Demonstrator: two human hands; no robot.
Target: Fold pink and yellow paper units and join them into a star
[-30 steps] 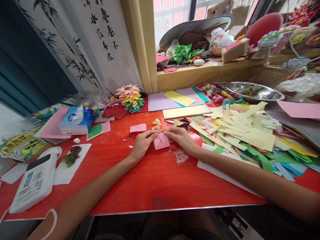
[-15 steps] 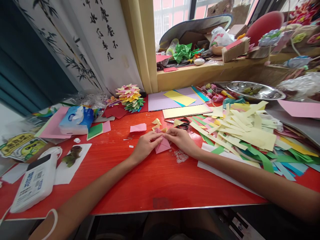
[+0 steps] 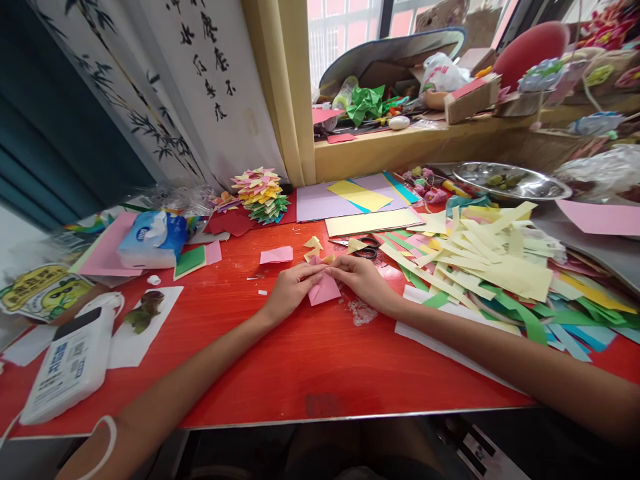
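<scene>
Left hand (image 3: 289,291) and right hand (image 3: 364,280) meet, fingers clamped on pink paper (image 3: 325,293) from either side, presumably keeping it steady; scissors (image 3: 369,249) lie just beyond!

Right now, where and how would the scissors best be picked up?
Probably by the black handles, from the near side: the scissors point left, blades partly hidden by folded yellow paper, while paper strips crowd the right. The right hand lies nearest but holds pink paper.
</scene>
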